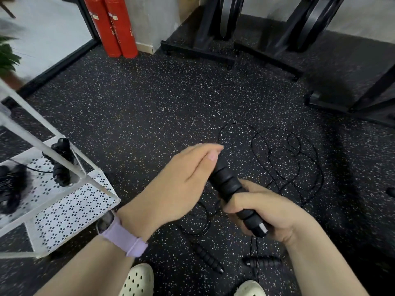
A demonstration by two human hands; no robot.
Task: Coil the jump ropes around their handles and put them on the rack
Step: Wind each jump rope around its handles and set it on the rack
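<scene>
The right hand grips a black ribbed foam handle with curled fingers; the left hand, fingers straight, touches its top end.

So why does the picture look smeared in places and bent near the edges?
Head view: the left hand is motion-blurred at its fingertips, while the handle gripped by the right hand is sharper; the wide lens bows the white rack and floor edges; lighting is soft, with no glare.
</scene>
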